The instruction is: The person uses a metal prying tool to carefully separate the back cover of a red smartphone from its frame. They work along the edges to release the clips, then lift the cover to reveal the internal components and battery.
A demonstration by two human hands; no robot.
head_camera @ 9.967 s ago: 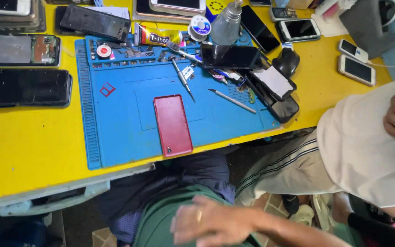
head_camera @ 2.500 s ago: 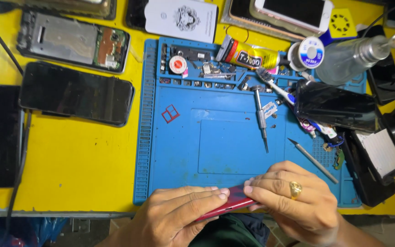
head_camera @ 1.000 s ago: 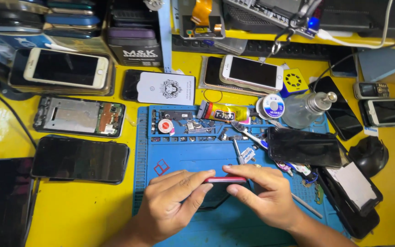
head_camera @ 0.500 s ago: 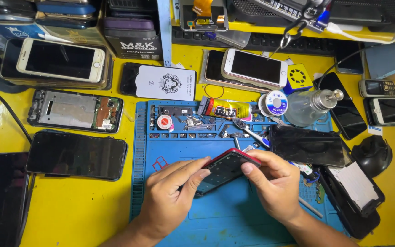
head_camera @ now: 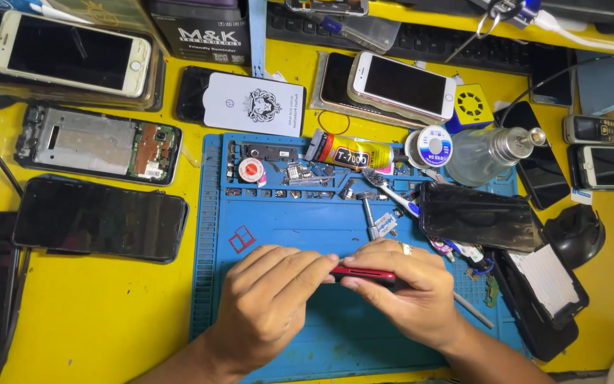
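Slim red-cased smartphone [head_camera: 364, 274], edge-on, above blue silicone repair mat [head_camera: 286, 227] on yellow bench [head_camera: 94, 313] | left hand [head_camera: 268, 299] fingertips pinching its left end | right hand [head_camera: 403, 288] closed round right end.

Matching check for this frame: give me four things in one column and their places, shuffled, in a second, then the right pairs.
Things:
1. red phone
2. glue tube
3. opened phone showing its circuit board
4. clear bottle with metal top

Places:
A. on the yellow table, left of the blue mat
B. held edge-up between left hand and right hand
C. at the mat's far right corner
D. lying along the mat's far edge

Pairs: 1-B, 2-D, 3-A, 4-C
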